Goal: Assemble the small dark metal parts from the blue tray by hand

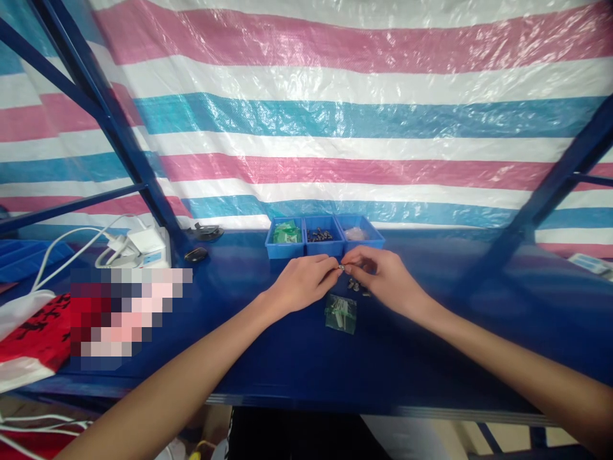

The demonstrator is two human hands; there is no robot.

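Observation:
Fingertips of my left hand and my right hand meet over the blue table, both closed in a pinch on one small metal part. Its exact kind is too small to make out. Several loose metal pieces lie on the tabletop just under my right hand, which partly hides them. Closer to me, a small clear bag with a green edge lies flat, with pale long pieces inside.
Three joined blue bins stand behind my hands: green-and-clear packets, dark metal parts, and clear bags. To the left are a white power strip with plugs, a black mouse-like object and a red bag. Blue frame posts flank the table.

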